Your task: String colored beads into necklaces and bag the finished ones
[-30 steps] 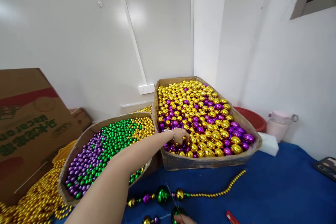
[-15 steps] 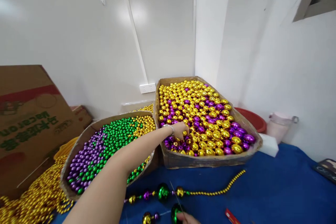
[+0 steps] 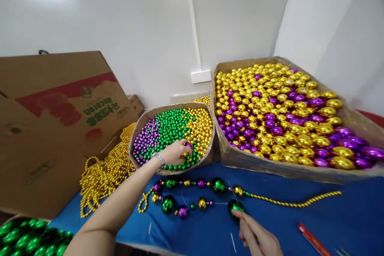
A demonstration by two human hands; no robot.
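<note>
My left hand is over the near part of the smaller box, fingers curled on a shiny purple bead. Small purple, green and gold beads fill that box in patches. Lower right, my right hand pinches a thin needle at a large green bead. A clear thread runs left from this bead to a gold bead and a small purple one. The rest of the bead strand loops across the blue cloth, ending at the right in a chain of small gold beads.
A larger box of gold and purple balls stands at the right. Gold bead chains are heaped beside a big carton at the left. Large green balls lie bottom left. A red packet rests on the blue cloth.
My left hand has gone from the larger box to the smaller one, now with a purple bead in its fingers. The view has turned left, and more of my right hand shows.
</note>
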